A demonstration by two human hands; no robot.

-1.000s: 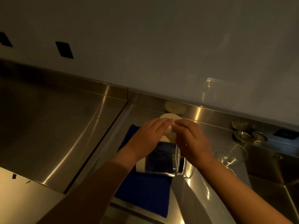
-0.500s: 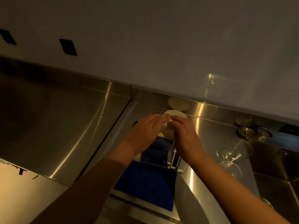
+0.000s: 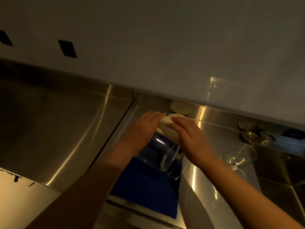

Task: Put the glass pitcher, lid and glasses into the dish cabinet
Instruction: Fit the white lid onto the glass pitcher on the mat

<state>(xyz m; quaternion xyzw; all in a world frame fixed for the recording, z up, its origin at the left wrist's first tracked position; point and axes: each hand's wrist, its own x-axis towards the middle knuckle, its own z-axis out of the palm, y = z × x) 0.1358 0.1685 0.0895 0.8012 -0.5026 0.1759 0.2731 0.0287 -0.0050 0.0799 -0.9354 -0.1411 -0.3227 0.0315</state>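
Observation:
A clear glass pitcher is tilted over a blue cloth on the steel counter, its mouth toward the wall. A pale round lid sits on the pitcher's top. My left hand grips the pitcher's upper left side and the lid's edge. From the right, my right hand presses on the lid and the pitcher's rim. A stemmed glass lies on its side to the right, apart from both hands. The dish cabinet is not in view.
A steel counter stretches to the left, with a sink basin at the right. Small metal cups stand near the back ledge. A pale reflection of the lid shows on the steel backsplash under the grey wall.
The pitcher has tipped and lifted off the blue cloth between my hands. Both hands slid farther over the lid, and the view shifted slightly.

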